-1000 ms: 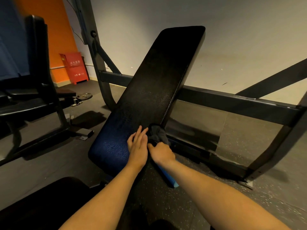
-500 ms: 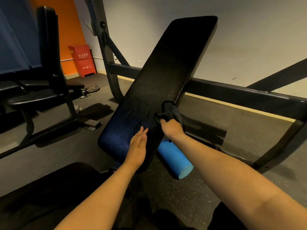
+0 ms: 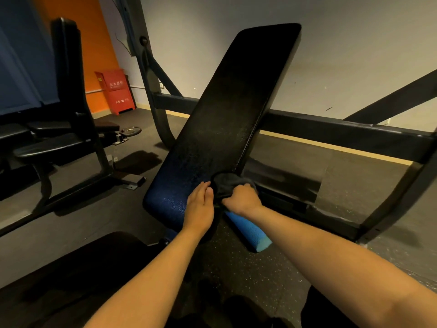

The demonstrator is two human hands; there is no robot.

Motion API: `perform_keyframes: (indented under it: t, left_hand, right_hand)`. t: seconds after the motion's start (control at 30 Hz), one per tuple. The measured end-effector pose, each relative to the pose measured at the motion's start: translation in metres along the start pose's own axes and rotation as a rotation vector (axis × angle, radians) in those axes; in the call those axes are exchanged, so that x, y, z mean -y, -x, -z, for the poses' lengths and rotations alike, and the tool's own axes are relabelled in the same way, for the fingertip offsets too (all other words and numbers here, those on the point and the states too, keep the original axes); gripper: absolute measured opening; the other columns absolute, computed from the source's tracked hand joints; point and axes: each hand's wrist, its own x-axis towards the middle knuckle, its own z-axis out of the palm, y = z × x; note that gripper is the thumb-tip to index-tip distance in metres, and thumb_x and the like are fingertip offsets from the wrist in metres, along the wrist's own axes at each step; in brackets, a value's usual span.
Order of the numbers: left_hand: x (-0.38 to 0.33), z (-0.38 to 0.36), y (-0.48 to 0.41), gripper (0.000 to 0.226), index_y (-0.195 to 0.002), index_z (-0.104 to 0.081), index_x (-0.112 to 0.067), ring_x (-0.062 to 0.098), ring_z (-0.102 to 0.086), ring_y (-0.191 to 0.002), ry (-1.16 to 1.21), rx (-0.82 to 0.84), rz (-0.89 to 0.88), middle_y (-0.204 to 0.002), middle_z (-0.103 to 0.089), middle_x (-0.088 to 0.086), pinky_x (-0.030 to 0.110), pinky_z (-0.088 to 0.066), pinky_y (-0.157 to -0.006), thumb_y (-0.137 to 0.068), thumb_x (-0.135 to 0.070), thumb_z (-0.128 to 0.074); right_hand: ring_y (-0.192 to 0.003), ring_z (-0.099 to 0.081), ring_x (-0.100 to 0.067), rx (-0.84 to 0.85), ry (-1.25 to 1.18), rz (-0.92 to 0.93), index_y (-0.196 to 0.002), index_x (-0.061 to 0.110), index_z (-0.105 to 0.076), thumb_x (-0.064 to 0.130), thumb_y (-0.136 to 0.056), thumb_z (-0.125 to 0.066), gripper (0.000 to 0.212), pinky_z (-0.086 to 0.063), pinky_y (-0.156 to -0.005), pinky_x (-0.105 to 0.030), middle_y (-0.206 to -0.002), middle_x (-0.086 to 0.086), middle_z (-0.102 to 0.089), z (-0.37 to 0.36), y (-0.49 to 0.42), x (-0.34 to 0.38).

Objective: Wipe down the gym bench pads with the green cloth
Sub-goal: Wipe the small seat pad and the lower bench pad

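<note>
The red cabinet (image 3: 115, 93) bears white Chinese characters, too blurred to read.

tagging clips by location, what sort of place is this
Most likely a gym: an inclined padded bench with a dark steel frame behind it, a second bench at left, and a weight plate on the speckled floor.

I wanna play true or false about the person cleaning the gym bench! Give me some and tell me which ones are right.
1. The right hand grips the cloth against the bench pad. True.
2. The left hand grips the cloth too. False: it rests flat on the pad beside the cloth.
3. A blue foam roller lies on the floor by the pad's lower end. True.
4. The red fire extinguisher box sits on the bench pad. False: it stands on the floor by the orange wall.
</note>
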Motion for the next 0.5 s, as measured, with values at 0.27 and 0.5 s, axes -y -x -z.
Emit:
perform_keyframes:
  t: [0.27, 0.5]
  left_hand:
    - [-0.028, 0.004, -0.037, 0.049, -0.151, -0.034, -0.031, 0.025, -0.02, -0.143, -0.189, -0.032, -0.02, -0.158, -0.028, 0.0, 0.039, -0.026, -0.113, -0.104, -0.04, -0.043]
    - [-0.035, 0.008, -0.081, 0.066, -0.157, -0.016, -0.033, 0.03, 0.0, -0.152, -0.266, 0.019, 0.094, -0.167, -0.003, 0.002, 0.046, -0.01, -0.121, -0.1, -0.044, -0.047]
  right_hand:
    - [-0.103, -0.058, -0.04, -0.245, 0.254, 0.244, -0.118, 0.003, -0.051, 0.007, -0.091, -0.055, 0.028, -0.044, -0.081, -0.045, -0.12, -0.018, -0.053, 0.091, -0.032, 0.024]
    - [-0.082, -0.056, -0.027, -0.029, 0.62, 0.493, -0.111, 0.016, -0.036, 0.021, -0.087, -0.052, 0.029, -0.027, -0.095, -0.048, -0.074, 0.001, -0.049, 0.107, -0.059, 0.046]
